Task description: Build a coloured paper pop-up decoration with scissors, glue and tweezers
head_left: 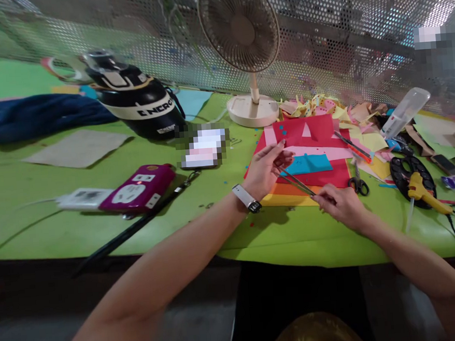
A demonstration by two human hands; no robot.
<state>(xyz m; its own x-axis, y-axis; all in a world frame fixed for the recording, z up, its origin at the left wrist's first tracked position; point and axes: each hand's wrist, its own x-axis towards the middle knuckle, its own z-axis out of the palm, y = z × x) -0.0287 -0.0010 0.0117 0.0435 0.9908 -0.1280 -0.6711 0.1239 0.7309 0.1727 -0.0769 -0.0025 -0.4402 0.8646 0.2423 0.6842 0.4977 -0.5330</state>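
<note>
Above the stacked coloured paper, my left hand (270, 166) has its fingers bent round one end of a thin metal tool (296, 182), which looks like tweezers. My right hand (338, 204) pinches the tool's other end near the paper's front edge. A blue paper piece (311, 163) lies just behind the tool, on red paper (338, 169) and pink paper (337, 151). Orange sheets (287, 196) show under the red. Whether anything small sits between my left fingertips is too small to tell.
Black scissors (357, 179), an orange-handled cutter (356, 148) and a yellow glue gun (424, 194) lie to the right. Paper scraps (364, 122) and a fan (253, 110) stand behind. Leftward are a phone (204, 148), a purple power strip (137, 190) and a large black bottle (140, 101).
</note>
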